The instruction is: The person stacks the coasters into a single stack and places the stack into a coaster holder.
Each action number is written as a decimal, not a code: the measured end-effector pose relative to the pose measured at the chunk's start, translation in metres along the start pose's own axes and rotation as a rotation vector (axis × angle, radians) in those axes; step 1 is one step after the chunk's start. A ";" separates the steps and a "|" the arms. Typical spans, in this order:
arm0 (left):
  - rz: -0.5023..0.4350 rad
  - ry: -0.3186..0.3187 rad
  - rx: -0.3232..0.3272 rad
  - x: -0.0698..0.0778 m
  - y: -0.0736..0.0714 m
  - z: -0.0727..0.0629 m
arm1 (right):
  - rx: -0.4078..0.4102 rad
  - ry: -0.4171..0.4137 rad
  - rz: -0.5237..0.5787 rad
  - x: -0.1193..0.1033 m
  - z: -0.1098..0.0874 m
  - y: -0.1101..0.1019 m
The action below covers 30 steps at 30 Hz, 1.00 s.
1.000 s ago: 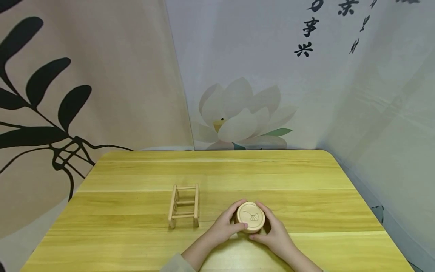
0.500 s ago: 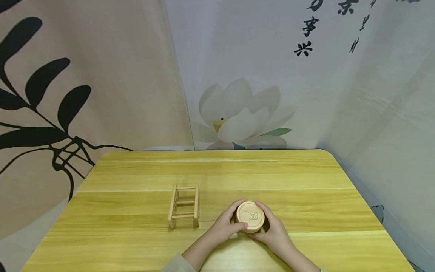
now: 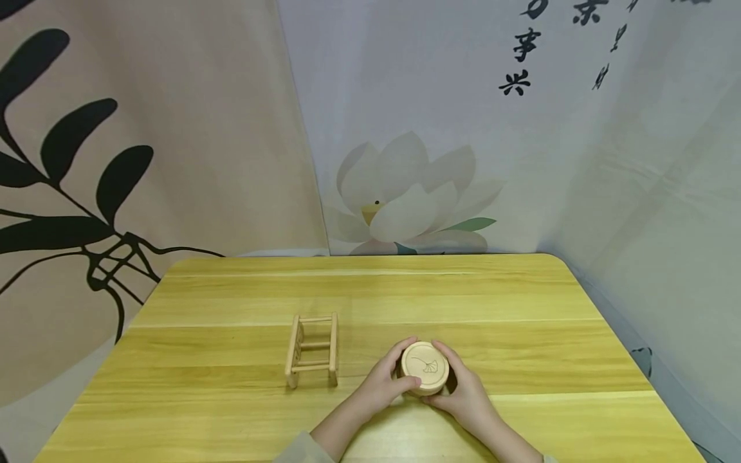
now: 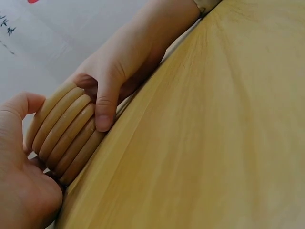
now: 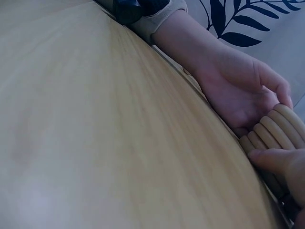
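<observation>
A stack of several round wooden coasters stands on the table, the top one engraved with a ginkgo leaf. My left hand grips its left side, thumb laid on the top coaster's near edge. From the right, my right hand holds it with thumb and fingers curled about the side. The left wrist view shows the layered edges of the coasters between both hands. Part of the coasters also shows in the right wrist view. To the left stands a small wooden rack with thin bars, apart from both hands.
The wooden table has rounded far corners. Behind it hangs a pale cloth backdrop printed with leaves, a lotus and dark characters. Table surface extends to both sides of the rack and stack.
</observation>
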<state>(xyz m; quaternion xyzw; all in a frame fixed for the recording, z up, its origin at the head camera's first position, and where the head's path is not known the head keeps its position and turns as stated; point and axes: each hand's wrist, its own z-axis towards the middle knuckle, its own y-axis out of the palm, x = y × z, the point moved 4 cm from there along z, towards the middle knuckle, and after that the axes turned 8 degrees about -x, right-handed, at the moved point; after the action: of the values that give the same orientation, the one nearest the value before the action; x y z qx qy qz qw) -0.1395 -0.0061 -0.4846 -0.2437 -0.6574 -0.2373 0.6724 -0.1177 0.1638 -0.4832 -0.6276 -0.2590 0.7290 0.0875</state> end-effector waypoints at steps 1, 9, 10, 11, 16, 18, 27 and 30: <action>-0.002 -0.003 0.005 0.000 0.000 0.000 | 0.002 -0.002 -0.002 0.000 0.000 0.000; -0.051 -0.020 0.036 0.002 0.003 0.001 | 0.017 -0.032 -0.022 0.001 0.002 0.000; -0.065 -0.023 0.037 0.002 0.004 0.001 | 0.018 -0.033 -0.020 0.001 0.002 0.000; -0.076 -0.025 0.039 0.002 0.004 0.001 | 0.020 -0.034 -0.021 0.001 0.002 0.000; -0.128 -0.027 0.045 0.003 0.009 0.002 | 0.014 -0.021 -0.004 0.000 0.002 -0.001; -0.140 -0.025 0.044 0.002 0.010 0.003 | 0.013 -0.017 0.000 0.000 0.001 -0.001; -0.181 -0.027 0.073 0.001 0.014 0.005 | 0.018 -0.008 0.026 0.000 0.001 -0.002; -0.200 -0.022 0.076 0.001 0.014 0.006 | 0.022 -0.004 0.032 0.000 0.000 -0.003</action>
<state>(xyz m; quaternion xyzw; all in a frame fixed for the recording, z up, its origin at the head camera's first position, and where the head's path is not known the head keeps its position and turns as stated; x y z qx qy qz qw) -0.1345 0.0086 -0.4835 -0.1540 -0.6943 -0.2754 0.6468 -0.1182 0.1659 -0.4816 -0.6291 -0.2412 0.7344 0.0820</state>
